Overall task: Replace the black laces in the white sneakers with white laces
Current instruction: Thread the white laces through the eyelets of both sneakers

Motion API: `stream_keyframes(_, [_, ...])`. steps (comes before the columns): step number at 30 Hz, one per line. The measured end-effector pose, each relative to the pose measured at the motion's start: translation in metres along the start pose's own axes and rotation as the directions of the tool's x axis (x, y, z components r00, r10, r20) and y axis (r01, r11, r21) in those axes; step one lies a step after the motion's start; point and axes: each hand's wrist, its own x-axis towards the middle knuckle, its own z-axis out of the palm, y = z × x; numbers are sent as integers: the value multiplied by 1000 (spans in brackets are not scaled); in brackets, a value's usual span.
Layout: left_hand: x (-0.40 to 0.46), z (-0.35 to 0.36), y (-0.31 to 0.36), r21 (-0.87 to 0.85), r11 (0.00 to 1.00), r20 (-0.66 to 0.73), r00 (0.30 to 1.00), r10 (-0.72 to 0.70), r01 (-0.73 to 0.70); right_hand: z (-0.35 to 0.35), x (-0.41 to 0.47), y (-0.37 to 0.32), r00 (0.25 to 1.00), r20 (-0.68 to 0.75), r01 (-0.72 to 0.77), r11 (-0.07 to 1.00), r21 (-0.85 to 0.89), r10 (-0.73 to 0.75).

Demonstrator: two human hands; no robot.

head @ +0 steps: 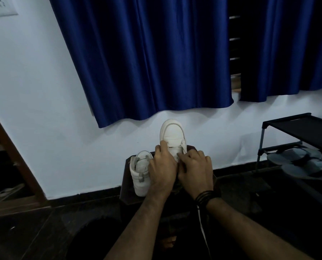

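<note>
Two white sneakers sit on a small dark bench (127,166) close to the white wall. One sneaker (172,134) points its toe up and away toward the wall, and both hands work at its lacing area. The left hand (163,166) curls over the near side of this shoe, fingers bent around its upper by the eyelets. The right hand (195,166) lies just beside it, fingertips pinching at the tongue area; what it pinches is hidden under the fingers, so whether a lace is in its grip cannot be told. Dark bands wrap the right wrist (206,197). A white lace (203,229) trails down from below that wrist toward the dark floor. The second sneaker (140,171) stands to the left, heel toward the camera, touching the left hand's back edge. Above hangs a blue curtain (147,59). At the right stands a black shoe rack (291,128) carrying grey sandals (304,162), well apart from the bench.
</note>
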Motion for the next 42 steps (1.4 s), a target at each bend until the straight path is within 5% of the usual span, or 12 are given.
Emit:
stream_keyframes(13, [-1, -4, -1, 29, 999, 80, 996, -39, 37, 13, -6, 0, 996, -74, -48, 993, -109, 40])
stream_keyframes(16, [0, -2, -2, 29, 999, 84, 996, -42, 39, 8, -3, -4, 981, -77, -166, 979, 119, 176])
stream_keyframes(18, [0, -4, 1, 32, 999, 89, 995, -44, 42, 5, 4, -4, 913, 30, -388, 846, 366, 406])
stream_keyframes(20, [0, -7, 3, 37, 999, 80, 996, -39, 36, 7, 8, -1, 863, 107, -490, 765, 418, 494])
stream_keyframes(33, [-3, 10, 5, 95, 993, 11, 997, 74, -75, -1, 31, 16, 893, 84, -404, 707, 581, 442])
stream_keyframes(42, [1, 19, 1, 131, 968, 0, 976, 218, -216, -22, 69, 35, 876, 284, -482, 703, 522, 390])
